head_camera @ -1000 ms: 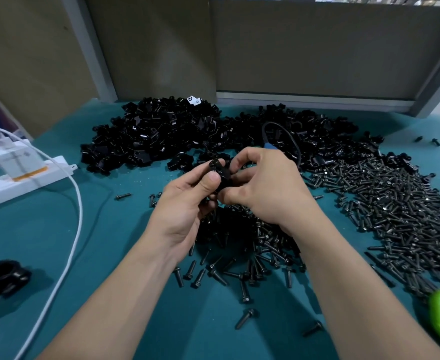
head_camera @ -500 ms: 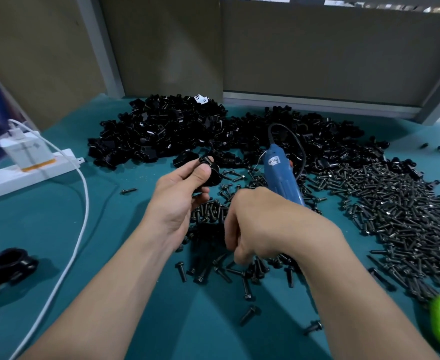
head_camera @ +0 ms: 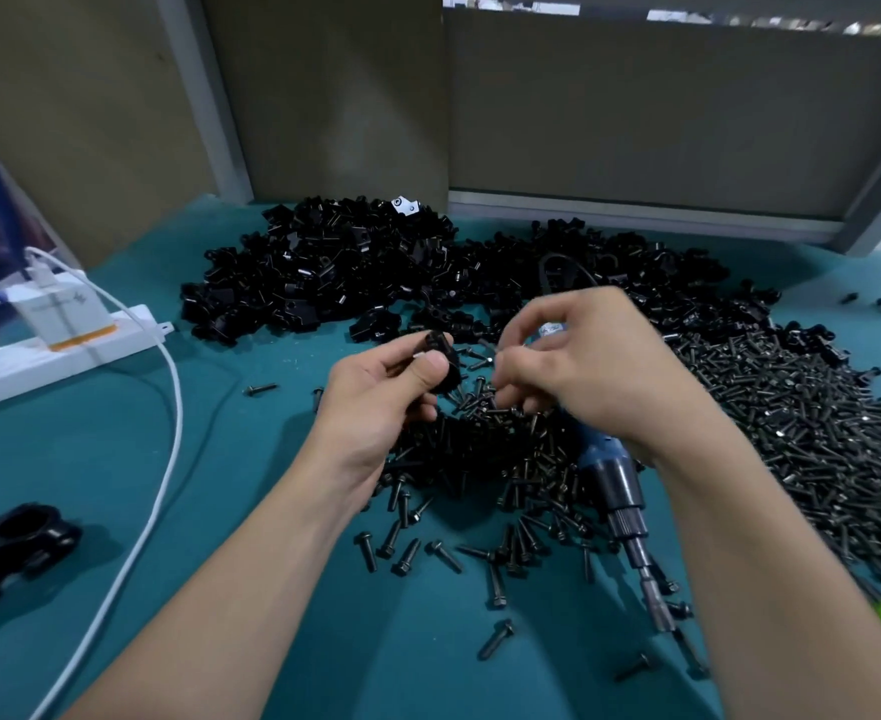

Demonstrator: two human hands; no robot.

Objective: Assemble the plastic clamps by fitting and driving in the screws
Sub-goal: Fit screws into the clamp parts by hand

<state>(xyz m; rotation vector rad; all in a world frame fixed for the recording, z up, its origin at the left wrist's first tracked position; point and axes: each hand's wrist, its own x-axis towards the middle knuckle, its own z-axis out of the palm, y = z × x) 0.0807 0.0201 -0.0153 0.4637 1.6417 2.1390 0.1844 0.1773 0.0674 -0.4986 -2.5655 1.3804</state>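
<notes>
Both forearms were extended forward, hands raised close together. The left hand (head_camera: pixel 381 394) was curled round a black clamp (head_camera: pixel 442 356), thumb pressed on top; the right hand (head_camera: pixel 584 366) was bent at the fingers, its pinch blurred.

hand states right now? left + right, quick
Left hand: closed, holding a black clamp.
Right hand: closed, fingertips pinching what looks like a screw; blurred.

I see a small assembly workshop: a teal-covered counter (head_camera: pixel 64 459) heaped with black plastic clamp parts (head_camera: pixel 324 272) and loose screws (head_camera: pixel 802 418), an electric screwdriver (head_camera: pixel 617 485), a power strip (head_camera: pixel 54 356), and grey partition panels (head_camera: pixel 662 122) behind.
</notes>
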